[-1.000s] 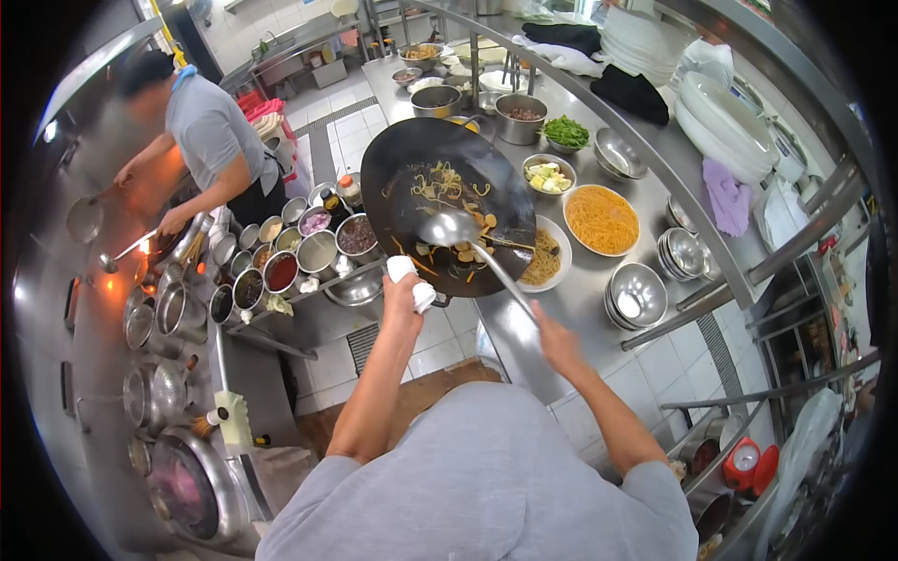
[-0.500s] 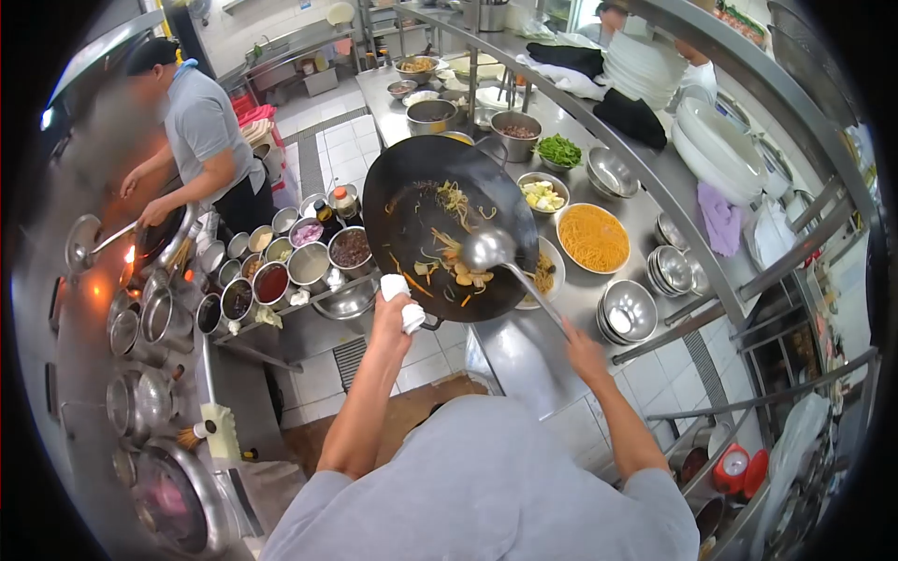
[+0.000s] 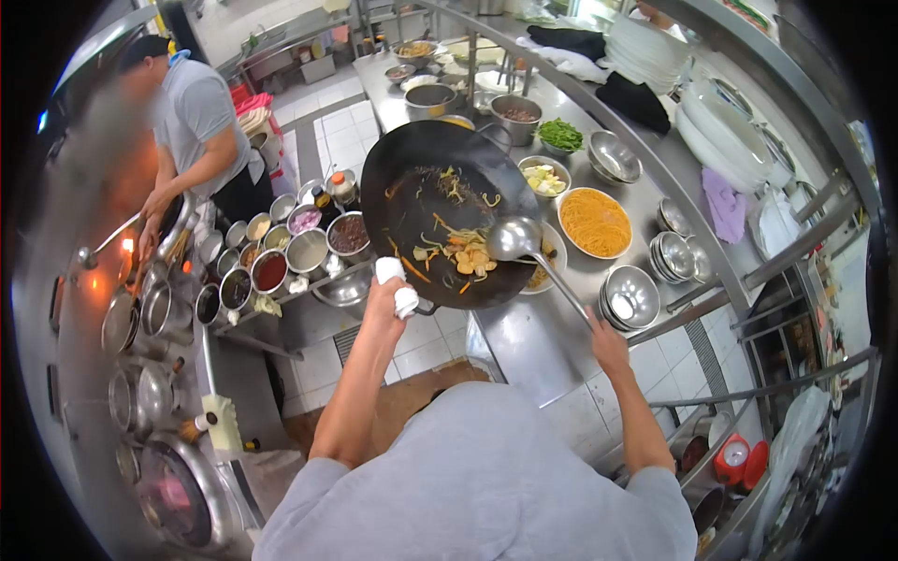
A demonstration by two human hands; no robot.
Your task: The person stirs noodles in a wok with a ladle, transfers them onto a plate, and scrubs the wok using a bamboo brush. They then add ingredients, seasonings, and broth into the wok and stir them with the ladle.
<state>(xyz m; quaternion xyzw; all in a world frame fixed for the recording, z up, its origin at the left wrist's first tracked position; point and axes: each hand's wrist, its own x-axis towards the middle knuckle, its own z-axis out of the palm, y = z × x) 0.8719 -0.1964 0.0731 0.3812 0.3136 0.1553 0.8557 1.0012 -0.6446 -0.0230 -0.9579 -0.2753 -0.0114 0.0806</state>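
Around the ladle (image 3: pixel 527 244), curled right fingers (image 3: pixel 600 329).

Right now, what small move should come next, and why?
Probably ease the ladle left into the sliced food: it sits just right of those pieces, the right hand holds it, and the left hand, with a white cloth, is at the wok's near rim.

A purple cloth (image 3: pixel 723 203) is draped on the steel shelf (image 3: pixel 686 166). Just beyond it, white oval dishes (image 3: pixel 716 140) are stacked; farther off to its left, a black cloth (image 3: pixel 632 101) is laid. Well below it, a red scale (image 3: pixel 732 460) is placed.
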